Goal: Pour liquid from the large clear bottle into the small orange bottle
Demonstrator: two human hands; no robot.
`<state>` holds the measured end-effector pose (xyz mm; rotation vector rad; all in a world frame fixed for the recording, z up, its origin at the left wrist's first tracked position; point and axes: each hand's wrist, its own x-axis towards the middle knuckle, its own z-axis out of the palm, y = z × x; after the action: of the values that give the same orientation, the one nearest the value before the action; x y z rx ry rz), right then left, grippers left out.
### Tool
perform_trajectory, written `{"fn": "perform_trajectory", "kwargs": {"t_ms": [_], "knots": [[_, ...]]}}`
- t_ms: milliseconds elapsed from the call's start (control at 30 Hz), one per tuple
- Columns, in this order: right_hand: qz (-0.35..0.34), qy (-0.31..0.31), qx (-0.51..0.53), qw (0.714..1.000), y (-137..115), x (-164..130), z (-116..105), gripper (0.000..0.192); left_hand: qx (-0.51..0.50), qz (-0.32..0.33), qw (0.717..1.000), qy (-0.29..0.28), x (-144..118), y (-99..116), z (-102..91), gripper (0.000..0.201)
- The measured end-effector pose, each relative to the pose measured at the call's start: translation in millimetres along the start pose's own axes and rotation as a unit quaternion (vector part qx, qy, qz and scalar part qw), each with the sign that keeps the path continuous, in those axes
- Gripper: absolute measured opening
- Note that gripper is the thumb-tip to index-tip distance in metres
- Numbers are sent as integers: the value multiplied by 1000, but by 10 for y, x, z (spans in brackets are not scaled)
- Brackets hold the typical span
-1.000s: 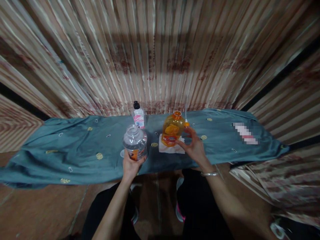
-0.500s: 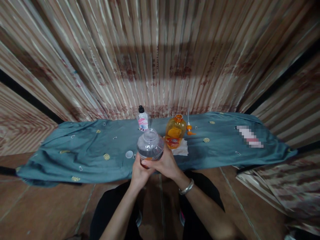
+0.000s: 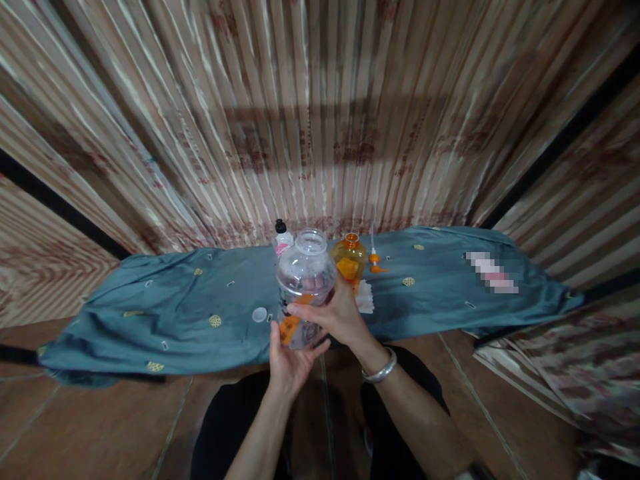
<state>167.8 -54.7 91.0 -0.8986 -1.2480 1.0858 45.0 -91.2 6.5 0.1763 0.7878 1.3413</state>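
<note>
A clear plastic jar [image 3: 305, 283], open at the mouth, is held upright in the air in front of the worktop [image 3: 150, 313], which is covered by a teal cloth with small gold and white motifs. The jar is supported from below by the left hand [image 3: 293, 357], whose palm is turned up under the base with the fingers curled around the lower wall. The right hand [image 3: 335, 313] is wrapped around the jar's side from the right, its fingers laid across the front just above an orange label near the base. A silver bangle [image 3: 380, 368] is worn on the right wrist.

Behind the jar, on the cloth, an orange bottle [image 3: 351, 257] is seen with its neck uncapped; it stands on a folded white tissue [image 3: 365, 298]. Just to the right of that bottle an orange pump head [image 3: 375, 260] with a thin tube is lying on the cloth. A small white bottle with a black cap [image 3: 281, 235] stands at the back, partly hidden by the jar. A round white lid [image 3: 259, 315] lies flat on the cloth to the left of the hands. A striped curtain [image 3: 320, 120] hangs behind the worktop.
</note>
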Motion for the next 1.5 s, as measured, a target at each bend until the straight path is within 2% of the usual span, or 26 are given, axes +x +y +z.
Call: {"fn": "perform_trajectory", "kwargs": {"t_ms": [100,200,267,367,467,533,600,700,800,933,1000,1067,1267,1500], "knots": [[5,2,5,1000,7,50,9,73,-54,-20,998,32,4,14,151,38],[-3,-19,-11,1000,21,71,-8,77,-75,-27,996,44,52,81,236,36],[-21,-22,-60,998,15,37,-75,79,-81,-35,995,50,88,132,248,39],[-85,62,-156,982,10,-54,-324,89,-76,-54,994,49,129,208,233,44],[-165,172,-215,947,78,-44,-741,79,-64,-74,995,38,169,283,228,50],[-159,223,-261,926,188,74,-1035,87,-58,-77,995,36,204,327,245,52],[-113,194,-286,932,342,254,-1263,111,-54,-76,995,41,245,359,276,51],[-29,88,-246,965,593,516,-1417,137,-53,-66,995,52,297,381,319,48],[-3,34,-185,982,784,651,-1398,138,-55,-51,995,62,325,383,317,46],[-12,-2,-155,988,883,646,-1309,104,-54,-38,995,74,344,380,250,50],[-24,9,-173,985,880,603,-1285,87,-51,-29,995,81,353,381,213,50],[-38,42,-209,976,858,554,-1278,79,-47,-20,995,85,362,386,184,50],[-45,96,-302,947,746,450,-1267,72,-30,-10,996,89,387,403,116,44],[-61,91,-337,935,616,420,-1185,71,-7,-6,996,87,417,404,51,46]]}}
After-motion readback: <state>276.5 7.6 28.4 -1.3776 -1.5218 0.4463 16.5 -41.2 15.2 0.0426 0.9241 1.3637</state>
